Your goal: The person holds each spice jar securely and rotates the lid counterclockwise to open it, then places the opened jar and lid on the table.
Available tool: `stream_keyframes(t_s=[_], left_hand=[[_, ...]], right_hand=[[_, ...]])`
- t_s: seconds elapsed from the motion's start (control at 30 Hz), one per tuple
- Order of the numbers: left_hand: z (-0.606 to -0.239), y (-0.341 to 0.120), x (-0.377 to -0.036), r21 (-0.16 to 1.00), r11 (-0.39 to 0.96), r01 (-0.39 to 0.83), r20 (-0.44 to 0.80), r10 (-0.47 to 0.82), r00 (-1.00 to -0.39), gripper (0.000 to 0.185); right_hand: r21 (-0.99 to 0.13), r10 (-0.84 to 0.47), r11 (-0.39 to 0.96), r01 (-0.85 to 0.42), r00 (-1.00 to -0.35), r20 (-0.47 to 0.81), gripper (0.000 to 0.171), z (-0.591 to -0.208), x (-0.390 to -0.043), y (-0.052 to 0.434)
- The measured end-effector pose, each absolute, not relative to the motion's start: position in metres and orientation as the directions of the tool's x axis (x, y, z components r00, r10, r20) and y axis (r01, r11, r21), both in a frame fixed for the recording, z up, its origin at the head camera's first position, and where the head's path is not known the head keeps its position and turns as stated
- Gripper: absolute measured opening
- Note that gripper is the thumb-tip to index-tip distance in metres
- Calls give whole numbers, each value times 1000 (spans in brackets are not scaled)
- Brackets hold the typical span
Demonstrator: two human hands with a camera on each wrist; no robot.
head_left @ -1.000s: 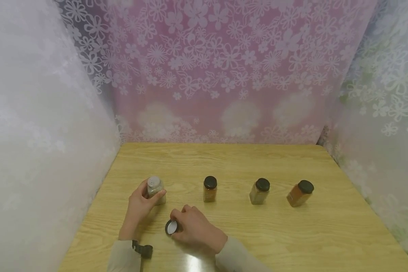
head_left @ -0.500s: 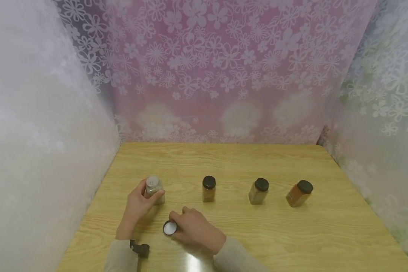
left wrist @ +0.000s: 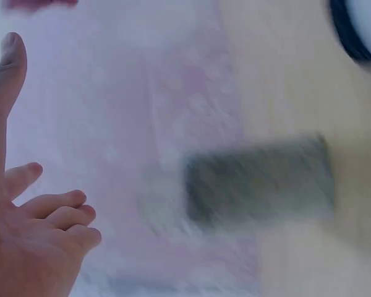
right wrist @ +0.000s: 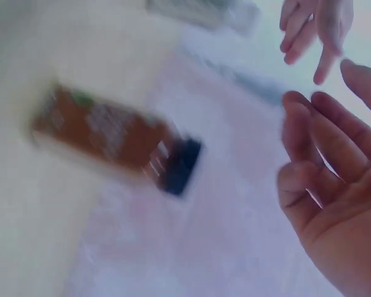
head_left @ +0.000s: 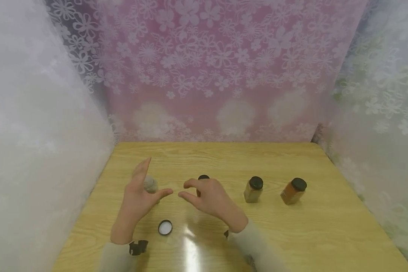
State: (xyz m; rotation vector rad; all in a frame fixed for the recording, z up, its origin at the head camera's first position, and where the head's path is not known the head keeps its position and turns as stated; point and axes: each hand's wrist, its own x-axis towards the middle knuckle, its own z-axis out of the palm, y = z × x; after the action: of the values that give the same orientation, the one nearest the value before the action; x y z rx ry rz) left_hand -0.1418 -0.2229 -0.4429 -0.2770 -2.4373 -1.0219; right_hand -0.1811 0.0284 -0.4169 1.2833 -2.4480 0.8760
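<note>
Both hands are raised above the near left part of the wooden table (head_left: 224, 158), and nothing is held in either. The left hand (head_left: 137, 196) is spread, with the fingers extended toward the far edge and the thumb pointing right; the uncapped spice jar (head_left: 151, 184) stands directly behind it, partly hidden by the palm, and no contact with the jar can be confirmed. In the left wrist view the same hand (left wrist: 31, 229) is seen with its fingers relaxed and apart, and the rest of that picture is blurred. The right hand (head_left: 209, 196) is held loosely open, the fingers slightly bent and the fingertips pointing left toward the left hand, with a gap between the two hands. In the right wrist view the right hand (right wrist: 334, 179) is seen open, and a blurred brown jar with a black cap (right wrist: 117, 139) is visible beyond it. The removed black lid (head_left: 165, 227) lies inner white face upward near the front edge, just in front of the left hand and apart from both hands. A second jar (head_left: 202, 178) is largely hidden behind the right hand, only its black cap being visible. Further toward the right edge, a third jar (head_left: 253, 189) with tan contents and a fourth jar (head_left: 293, 191) with reddish-brown contents stand in the same row, both capped in black.
</note>
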Motion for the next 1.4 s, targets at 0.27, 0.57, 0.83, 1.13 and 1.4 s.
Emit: stream_keyframes(t_s=[0.27, 0.57, 0.83, 1.13, 1.4], left_hand=[[-434, -167, -168, 712, 622, 326, 328, 116, -938, 118], [-468, -138, -196, 789, 604, 114, -1, 186, -982, 121], [-485, -122, -207, 788, 586, 190, 55, 241, -969, 97], [-498, -113, -212, 776, 576, 256, 112, 273, -955, 64], [-501, -115, -210, 834, 513, 202, 76, 256, -964, 47]], right_hand=[[-336, -500, 652, -680, -718, 483, 47, -396, -200, 50], [-423, -472, 765, -486, -869, 146, 64, -411, -211, 52], [-465, -462, 765, -445, -883, 85, 57, -424, -215, 56], [-509, -482, 734, -450, -873, 78, 42, -430, -217, 58], [-505, -479, 739, -446, -875, 73, 43, -430, -217, 59]])
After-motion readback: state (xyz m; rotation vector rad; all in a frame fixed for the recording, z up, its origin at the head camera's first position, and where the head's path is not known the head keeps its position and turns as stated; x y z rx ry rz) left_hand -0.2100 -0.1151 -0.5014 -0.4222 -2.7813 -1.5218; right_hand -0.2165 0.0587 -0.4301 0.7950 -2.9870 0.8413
